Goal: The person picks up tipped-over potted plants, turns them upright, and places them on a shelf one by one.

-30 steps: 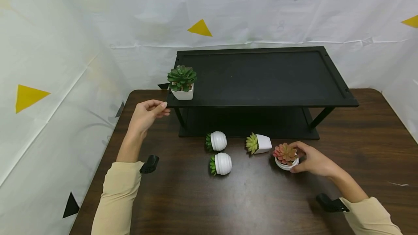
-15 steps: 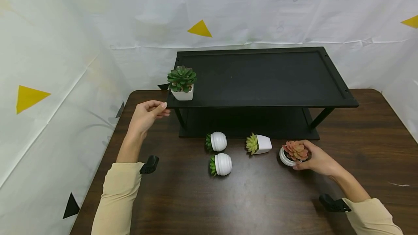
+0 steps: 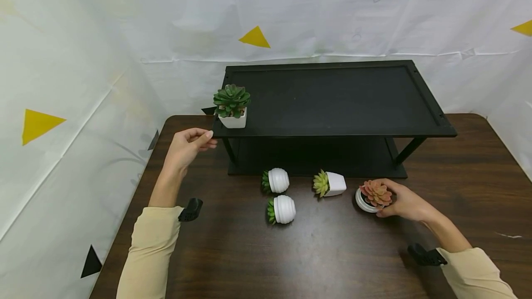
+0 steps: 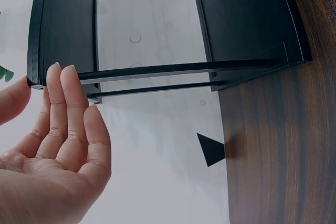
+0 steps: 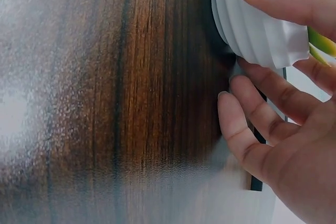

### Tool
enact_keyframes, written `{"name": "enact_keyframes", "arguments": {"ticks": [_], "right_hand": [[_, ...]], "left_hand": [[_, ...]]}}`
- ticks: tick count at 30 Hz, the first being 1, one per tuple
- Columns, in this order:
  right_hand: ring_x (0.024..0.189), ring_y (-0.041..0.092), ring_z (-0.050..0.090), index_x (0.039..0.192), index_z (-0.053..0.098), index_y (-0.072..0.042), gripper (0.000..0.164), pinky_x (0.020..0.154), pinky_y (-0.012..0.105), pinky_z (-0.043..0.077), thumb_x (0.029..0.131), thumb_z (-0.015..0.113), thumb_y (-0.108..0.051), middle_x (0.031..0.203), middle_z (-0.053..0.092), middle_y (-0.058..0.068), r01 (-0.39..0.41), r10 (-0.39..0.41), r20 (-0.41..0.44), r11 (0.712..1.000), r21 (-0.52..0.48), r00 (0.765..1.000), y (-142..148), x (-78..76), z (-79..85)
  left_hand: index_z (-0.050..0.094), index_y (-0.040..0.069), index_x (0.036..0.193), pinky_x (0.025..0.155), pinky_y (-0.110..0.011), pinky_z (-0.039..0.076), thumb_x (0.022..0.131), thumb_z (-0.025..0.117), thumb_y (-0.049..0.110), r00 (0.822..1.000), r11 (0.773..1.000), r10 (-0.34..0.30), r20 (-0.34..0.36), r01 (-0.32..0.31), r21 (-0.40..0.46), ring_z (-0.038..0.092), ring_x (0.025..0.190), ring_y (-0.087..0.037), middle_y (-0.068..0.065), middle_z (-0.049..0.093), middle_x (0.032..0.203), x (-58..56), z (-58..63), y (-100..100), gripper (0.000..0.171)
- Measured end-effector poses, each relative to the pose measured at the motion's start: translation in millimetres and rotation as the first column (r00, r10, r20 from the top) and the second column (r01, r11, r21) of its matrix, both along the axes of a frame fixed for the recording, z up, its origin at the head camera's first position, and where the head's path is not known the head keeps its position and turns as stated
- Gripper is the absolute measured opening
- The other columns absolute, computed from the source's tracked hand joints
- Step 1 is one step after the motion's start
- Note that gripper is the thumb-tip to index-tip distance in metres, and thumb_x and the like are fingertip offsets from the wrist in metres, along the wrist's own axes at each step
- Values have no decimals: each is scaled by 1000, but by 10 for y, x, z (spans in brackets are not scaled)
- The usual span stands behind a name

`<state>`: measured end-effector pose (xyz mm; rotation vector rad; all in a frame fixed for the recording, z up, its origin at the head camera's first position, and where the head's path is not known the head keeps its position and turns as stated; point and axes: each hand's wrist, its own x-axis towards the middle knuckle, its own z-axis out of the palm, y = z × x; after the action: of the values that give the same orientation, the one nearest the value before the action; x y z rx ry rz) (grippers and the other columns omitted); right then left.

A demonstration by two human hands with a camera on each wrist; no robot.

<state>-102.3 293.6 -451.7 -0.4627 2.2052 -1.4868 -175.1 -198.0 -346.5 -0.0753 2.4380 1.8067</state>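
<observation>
My left hand pinches the front left corner of the black two-tier shelf; in the left wrist view, the thumb and fingers meet at the upper board's edge. At the right, my right hand grips a reddish succulent in a ribbed white pot. That plant leans toward the hand; whether its whole base touches the table cannot be told. Left of it, a light green succulent in a tapered white pot lies on its side.
Two more small succulents in round white pots, an upper one and a lower one, lie sideways before the shelf. A dark green succulent in a square white pot stands upright on the top board's left end. All rests on a brown table.
My right hand has shifted the reddish succulent slightly right and tipped it toward itself, then stayed nearly still. The left hand keeps its place at the shelf corner.
</observation>
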Motion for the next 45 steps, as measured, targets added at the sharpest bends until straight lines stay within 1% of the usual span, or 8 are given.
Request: {"name": "enact_keyframes", "arguments": {"ticks": [5,9,13,20,28,33,39,45], "right_hand": [[82,9,54,128,34,14,75,68,26,51,69,77,0,106,51,15,10,-11,25,999,48,1000,-6,-18,18],[89,5,53,129,36,12,76,73,24,49,68,79,-4,114,51,21,27,-27,6,995,97,1000,-14,-20,22],[91,3,53,128,38,11,76,74,23,49,67,80,-5,115,51,23,49,-48,-9,993,104,999,-25,-8,13],[88,6,55,125,39,9,73,72,25,51,66,80,-4,111,54,19,87,-90,20,992,88,996,-45,-1,-7],[84,12,57,125,40,9,71,69,31,53,67,78,-2,106,55,17,114,-117,64,992,59,991,-47,6,-29],[85,11,57,125,40,9,70,69,30,53,68,78,-2,107,55,17,120,-123,48,991,55,991,-57,15,-20],[86,10,57,126,40,8,70,69,30,53,68,78,-2,111,55,21,133,-136,43,989,68,990,-76,28,12],[88,9,55,122,46,5,67,71,25,49,66,80,-8,110,56,17,164,-166,1,974,156,986,-99,37,86]], "left_hand": [[58,-5,108,82,-30,50,92,57,22,1000,1000,-2,1,2,1,64,81,-18,-8,67,87,0,-10,-5,31],[58,-5,109,82,-30,50,92,57,22,1000,1000,-3,4,3,-2,64,85,-23,-4,67,85,1,-13,-8,32],[58,-5,109,83,-31,50,92,57,22,1000,1000,-3,6,3,-1,64,79,-15,-5,67,85,-1,-13,-7,32],[58,-5,109,84,-33,49,92,56,22,1000,1000,-5,0,5,-3,63,75,-11,-18,65,94,-4,-11,-4,32],[58,-5,111,80,-28,50,93,56,22,1000,1000,-6,3,6,-14,61,91,-32,-23,63,100,-9,-6,-3,32],[57,-4,112,81,-29,49,93,55,22,1000,1000,-6,13,6,-14,59,95,-35,-25,61,102,-11,-4,-2,33],[57,-4,112,82,-29,49,93,55,22,1000,1000,-8,20,8,-19,61,93,-32,-26,61,103,-14,-7,-2,33],[58,-5,111,81,-29,49,93,56,22,1000,1000,-10,9,10,-13,64,78,-14,-21,64,97,-15,-2,-6,32]]}}
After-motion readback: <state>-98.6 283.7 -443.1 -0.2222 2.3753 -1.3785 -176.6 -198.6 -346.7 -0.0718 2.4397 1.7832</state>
